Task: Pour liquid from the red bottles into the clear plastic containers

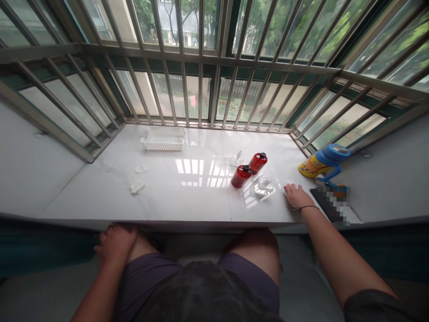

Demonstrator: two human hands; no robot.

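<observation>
Okay, quick count of what's on this sill: two red bottles with black caps stand just beside each other, one clear little bottle sits right behind them, and there's one clear glass dish a bit to the right. Further left are one white plastic basket near the window and two crumpled white scraps, maybe tissue or cloth, hard to tell. Over on the right, one blue-and-yellow kid's cup lies on its side, and a dark flat pad sits partly blurred out.

The right hand is spread wide and lying flat on the slab, with a dark band on the wrist. It's touching only the stone as far as I can see, and it's nearest the glass dish and the dark pad. The left hand is down off the sill by the person's knee, fingers loosely curled, nothing visible in it, though I can't tell exactly how far open it is.

The sill is a wide white marble slab with a seam down the middle and window light bouncing off it. Steel security bars run across the green-framed windows, with trees outside.
</observation>
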